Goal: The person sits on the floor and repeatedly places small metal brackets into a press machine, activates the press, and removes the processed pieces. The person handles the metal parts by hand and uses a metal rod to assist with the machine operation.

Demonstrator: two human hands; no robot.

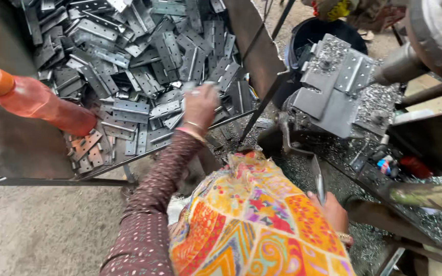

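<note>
Reaching forward, the left hand (199,105) is pressing down on a heap of flat grey perforated steel hinge plates (144,66) in a rusty metal tray (6,138); finger spread is blurred, indeterminable. The right hand (331,209), fingers closed, is gripping a thin metal blade (319,181) beside the grey press fixture (333,87).

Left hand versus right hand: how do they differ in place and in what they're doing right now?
The left hand reaches forward into the tray, over the pile of grey hinge plates; the right hand stays low, near the lap beside the patterned cloth. The left hand is motion-blurred and what it grips is unclear; the right hand is sharp and holds a thin metal piece. Both wrists wear bangles.
</note>
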